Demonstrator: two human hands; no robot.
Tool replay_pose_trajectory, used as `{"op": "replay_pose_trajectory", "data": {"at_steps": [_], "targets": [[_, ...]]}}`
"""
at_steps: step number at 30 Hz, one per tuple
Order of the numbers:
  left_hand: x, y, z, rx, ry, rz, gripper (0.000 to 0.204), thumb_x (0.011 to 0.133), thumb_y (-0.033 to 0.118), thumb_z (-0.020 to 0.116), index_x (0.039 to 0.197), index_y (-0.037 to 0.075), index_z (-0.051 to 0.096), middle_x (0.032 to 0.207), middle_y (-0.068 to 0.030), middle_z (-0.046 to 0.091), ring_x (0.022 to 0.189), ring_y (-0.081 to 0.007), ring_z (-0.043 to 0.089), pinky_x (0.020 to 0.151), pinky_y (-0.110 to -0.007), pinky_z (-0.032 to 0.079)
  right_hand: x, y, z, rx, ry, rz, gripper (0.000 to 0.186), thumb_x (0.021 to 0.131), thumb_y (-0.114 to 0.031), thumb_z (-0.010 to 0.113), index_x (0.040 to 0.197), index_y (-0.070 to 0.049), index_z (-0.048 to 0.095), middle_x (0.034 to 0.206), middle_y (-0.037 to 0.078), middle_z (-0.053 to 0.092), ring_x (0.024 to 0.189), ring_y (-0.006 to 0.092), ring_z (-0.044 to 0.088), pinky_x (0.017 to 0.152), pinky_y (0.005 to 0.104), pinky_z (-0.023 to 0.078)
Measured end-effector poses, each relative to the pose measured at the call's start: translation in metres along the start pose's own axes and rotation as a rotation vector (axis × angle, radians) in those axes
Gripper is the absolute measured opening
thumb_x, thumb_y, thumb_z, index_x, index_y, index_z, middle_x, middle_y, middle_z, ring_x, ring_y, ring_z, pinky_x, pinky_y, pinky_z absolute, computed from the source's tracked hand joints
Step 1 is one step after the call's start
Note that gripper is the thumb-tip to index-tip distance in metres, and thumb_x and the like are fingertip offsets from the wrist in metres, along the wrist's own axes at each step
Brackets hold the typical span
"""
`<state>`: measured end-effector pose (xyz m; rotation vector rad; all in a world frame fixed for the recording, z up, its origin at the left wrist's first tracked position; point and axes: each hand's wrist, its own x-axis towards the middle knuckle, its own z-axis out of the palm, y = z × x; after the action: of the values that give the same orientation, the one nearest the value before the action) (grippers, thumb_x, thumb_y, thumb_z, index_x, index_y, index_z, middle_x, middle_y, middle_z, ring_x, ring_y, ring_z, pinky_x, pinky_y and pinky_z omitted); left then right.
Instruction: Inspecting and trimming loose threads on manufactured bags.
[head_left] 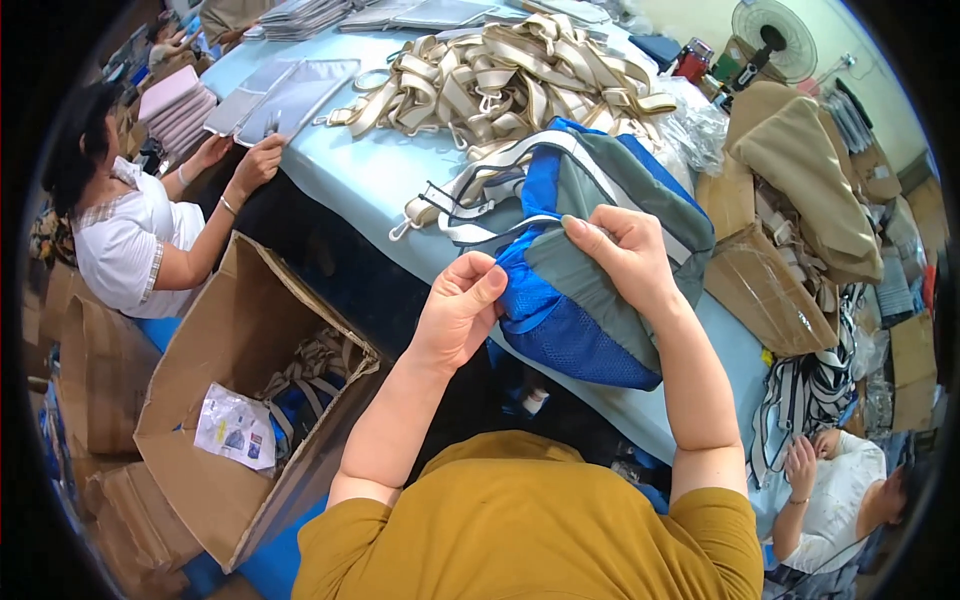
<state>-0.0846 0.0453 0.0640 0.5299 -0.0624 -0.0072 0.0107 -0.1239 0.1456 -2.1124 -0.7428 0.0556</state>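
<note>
A grey-green and blue fabric bag with a blue mesh pocket lies tilted across the near edge of the table. My left hand is closed, its thumb and fingers pinching the blue cloth at the bag's left side. With thumb and bent fingers, my right hand grips the grey cloth just right of that spot. A black-edged white strap arches over the far side of the bag. Beyond it, beige webbing straps with metal hooks are heaped on the table.
The table has a light blue cover. An open cardboard box at my left holds straps and a clear packet. At the right stand another carton and a fan. Co-workers sit at left and lower right.
</note>
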Motion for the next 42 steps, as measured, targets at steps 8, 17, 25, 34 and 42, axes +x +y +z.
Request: {"op": "replay_pose_trajectory", "data": {"at_steps": [8,17,25,34,42], "targets": [[0.002,0.009,0.007,0.489,0.092,-0.125,0.028,0.090,0.033,0.051,0.097,0.006,0.055,0.084,0.0028,0.056,0.075,-0.0039,0.051,0.068,-0.019,0.041,-0.007,0.002,0.015,0.172,-0.143,0.074,0.041,0.084,-0.036,0.058,0.066,0.000,0.051,0.055,0.000,0.041,0.056,0.0057,0.035,0.049,0.0240,0.032],[0.002,-0.013,0.009,-0.199,0.064,-0.136,0.041,0.093,0.033,0.039,0.119,0.003,0.049,0.118,-0.0095,0.054,0.110,-0.0236,0.050,0.098,-0.038,0.034,-0.004,0.028,0.026,0.260,-0.089,0.079,0.046,0.091,-0.036,0.045,0.067,0.004,0.049,0.055,0.009,0.039,0.058,0.0107,0.035,0.054,0.0293,0.036],[0.007,-0.002,-0.002,-0.036,0.133,-0.125,0.043,0.092,0.035,0.040,0.124,0.005,0.043,0.125,-0.0090,0.049,0.116,-0.0237,0.044,0.100,-0.040,0.030,-0.038,0.045,-0.031,0.093,0.289,-0.111,0.029,0.087,-0.028,0.051,0.092,0.000,0.059,0.088,0.011,0.055,0.084,0.0217,0.053,0.077,0.0312,0.042],[0.007,-0.005,-0.024,-0.192,-0.157,-0.153,0.035,0.095,0.030,0.036,0.123,0.012,0.046,0.126,-0.0045,0.049,0.117,-0.0209,0.044,0.100,-0.040,0.033,-0.145,0.037,-0.037,-0.198,0.098,0.085,0.032,0.079,-0.030,0.057,0.094,-0.002,0.055,0.090,0.014,0.049,0.088,0.0284,0.051,0.079,0.0350,0.042],[0.016,0.006,-0.012,-0.018,0.171,-0.147,0.039,0.092,0.032,0.043,0.122,0.007,0.045,0.125,-0.0085,0.049,0.116,-0.0220,0.045,0.100,-0.039,0.033,-0.095,0.064,-0.016,0.886,-0.187,0.544,0.019,0.082,-0.020,0.061,0.069,-0.005,0.061,0.060,-0.005,0.054,0.052,0.0008,0.046,0.047,0.0176,0.036]]}}
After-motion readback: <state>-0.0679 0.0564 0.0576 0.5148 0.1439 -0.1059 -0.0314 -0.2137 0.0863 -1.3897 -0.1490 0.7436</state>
